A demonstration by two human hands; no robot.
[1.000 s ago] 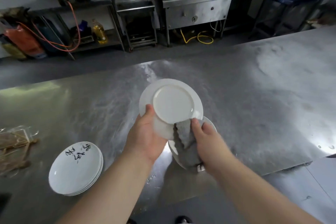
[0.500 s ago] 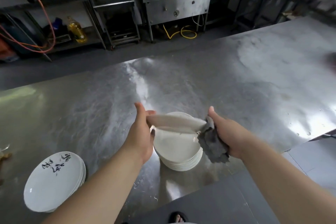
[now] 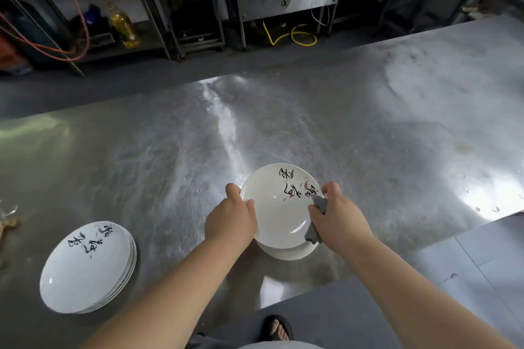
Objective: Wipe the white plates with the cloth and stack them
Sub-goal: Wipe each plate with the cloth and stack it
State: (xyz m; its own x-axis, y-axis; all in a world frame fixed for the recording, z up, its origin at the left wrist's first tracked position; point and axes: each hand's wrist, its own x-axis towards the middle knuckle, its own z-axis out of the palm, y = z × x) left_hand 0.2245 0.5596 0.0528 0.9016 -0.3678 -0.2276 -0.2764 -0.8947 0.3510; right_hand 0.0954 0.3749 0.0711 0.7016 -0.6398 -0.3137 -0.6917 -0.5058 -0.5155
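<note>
The steel surface (image 3: 368, 136) spreads wide beyond the fingers, with droplets out to the right. Well to the left of the left fingers sits a stack of white plates (image 3: 85, 269), and directly beneath both hands sits a second pile (image 3: 286, 253). Over it, the top plate (image 3: 278, 207) (painted face up, slightly tilted) is clasped at its left rim by the left hand (image 3: 229, 219), thumb over the edge. The right hand (image 3: 340, 215) clutches the grey cloth (image 3: 319, 202), bunched against the plate's right rim. The risk, as I judge it, is that the plate is glazed and gripped at only one side. A firm wipe could twist it out of the left fingers onto the pile below, chipping both.
</note>
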